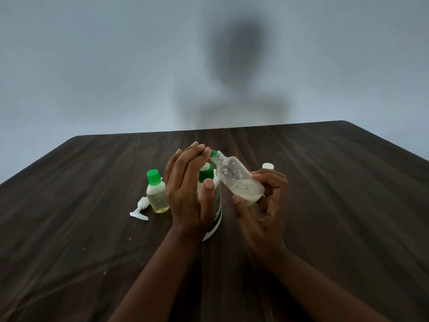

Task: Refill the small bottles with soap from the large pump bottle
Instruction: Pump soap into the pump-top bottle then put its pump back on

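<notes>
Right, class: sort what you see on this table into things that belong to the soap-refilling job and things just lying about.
In use:
- left hand pressing the green pump nozzle
- large pump bottle
- clear small bottle, tilted in the right hand
- filled green-capped small bottle

Lying about:
- loose white pump head
- white cap
- wooden table

Dark wood-grain table point(325, 182) fills the foreground; behind it a plain grey wall point(92, 66) bearing a soft shadow point(239, 66).

Left hand point(188, 194) raised upright, fingers together and pressing down on top, thumb out. Right hand point(262, 205) curled in a grip, palm turned inward.
</notes>
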